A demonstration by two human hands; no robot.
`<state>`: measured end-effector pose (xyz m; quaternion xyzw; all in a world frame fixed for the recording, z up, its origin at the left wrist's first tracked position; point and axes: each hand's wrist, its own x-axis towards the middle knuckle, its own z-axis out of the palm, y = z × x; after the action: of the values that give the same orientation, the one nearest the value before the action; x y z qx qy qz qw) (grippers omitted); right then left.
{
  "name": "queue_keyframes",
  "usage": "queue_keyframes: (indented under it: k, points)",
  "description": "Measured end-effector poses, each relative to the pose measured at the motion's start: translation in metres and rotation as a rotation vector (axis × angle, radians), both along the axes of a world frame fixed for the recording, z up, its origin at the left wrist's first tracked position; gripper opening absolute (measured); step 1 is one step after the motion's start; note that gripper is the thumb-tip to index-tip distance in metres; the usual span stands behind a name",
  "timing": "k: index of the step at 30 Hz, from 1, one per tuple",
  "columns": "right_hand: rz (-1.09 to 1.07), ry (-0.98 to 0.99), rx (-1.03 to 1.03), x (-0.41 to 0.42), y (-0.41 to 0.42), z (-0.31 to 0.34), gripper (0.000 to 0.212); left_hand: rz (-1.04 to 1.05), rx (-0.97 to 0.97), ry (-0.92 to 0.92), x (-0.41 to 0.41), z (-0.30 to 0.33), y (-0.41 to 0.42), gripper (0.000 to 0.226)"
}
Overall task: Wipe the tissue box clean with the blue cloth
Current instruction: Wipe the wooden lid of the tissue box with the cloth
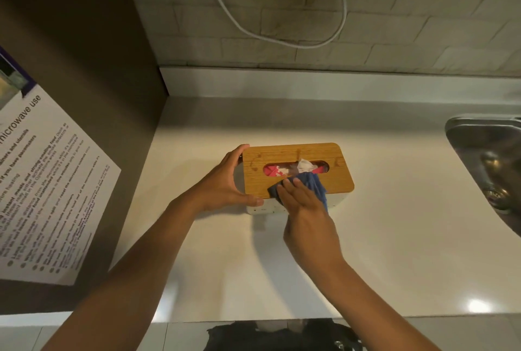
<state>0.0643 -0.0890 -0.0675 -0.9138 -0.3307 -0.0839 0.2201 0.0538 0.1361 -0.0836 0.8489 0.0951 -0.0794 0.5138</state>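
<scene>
Fingers [290,185] of the right hand [303,204] lie pretty much straight and flat on the blue cloth [313,184], pressing it onto the near edge of the tissue box [296,173] lid, so nothing's really pinched there, the cloth is just pinned under the palm. Some of the cloth bunches up past the fingertips toward the slot and a bit hangs over the front edge of the box.

Left hand [225,181] has the box by its left end, spread wide: fingers curled over the far corner, thumb hooked round the near corner. That's a proper grip.

The box sits on a pale, glossy counter [394,238], roughly in the middle of it. It has a wooden lid with rounded corners on a white speckled base. Through the oval slot you can see a pink and red tissue pack, with one white tissue [306,165] poking up, touching the cloth.

Right of the box, well apart, there's a steel sink [493,159] with its drain showing. Behind the box the counter meets a low white upstand and then a grey tiled wall [394,12] with a white cable [282,37] looping down. Left of the box is a dark cabinet side [84,40] with a printed microwave use notice [42,181] stuck on it.
</scene>
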Motion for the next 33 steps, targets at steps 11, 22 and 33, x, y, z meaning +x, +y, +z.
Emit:
queue_keyframes:
  k: [11,22,33]
  points:
    - [-0.051,-0.041,0.013,0.010,0.016,0.007,0.051,-0.010,0.007,0.027,0.002,0.004,-0.002,0.131]
    - [-0.056,-0.056,0.039,0.012,0.024,0.015,0.045,0.007,-0.037,0.027,0.003,-0.001,-0.002,0.133]
    - [-0.115,0.013,0.017,0.013,0.016,0.009,0.050,0.029,-0.086,0.009,0.000,-0.005,-0.004,0.130]
